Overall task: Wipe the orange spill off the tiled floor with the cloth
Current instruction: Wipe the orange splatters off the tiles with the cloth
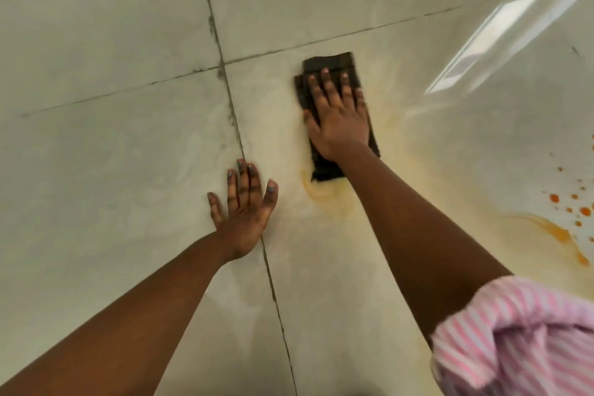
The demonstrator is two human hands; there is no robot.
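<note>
On the tiled floor [96, 42], our right hand [339, 116] pressed flat, fingers straight, on the dark cloth [324, 170] amid the orange spill [559, 233]. Our left hand [244, 209] lay open beside a tile joint, bare tiles beyond.

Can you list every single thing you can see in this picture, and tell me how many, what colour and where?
cloth: one, dark brown, folded flat on the floor, middle of the view, under the right hand.
orange spill: one pale smear across the middle and right tiles, with a brighter streak near the right edge.
orange drops: several, bright orange, far right, above the streak.
tiled floor: pale grey glossy tiles with dark grout lines, a window glare at upper right.
sleeve: one, pink and white stripes, bottom right.
left hand: flat on the floor, fingers spread.
right hand: pressing flat on the cloth.
</note>
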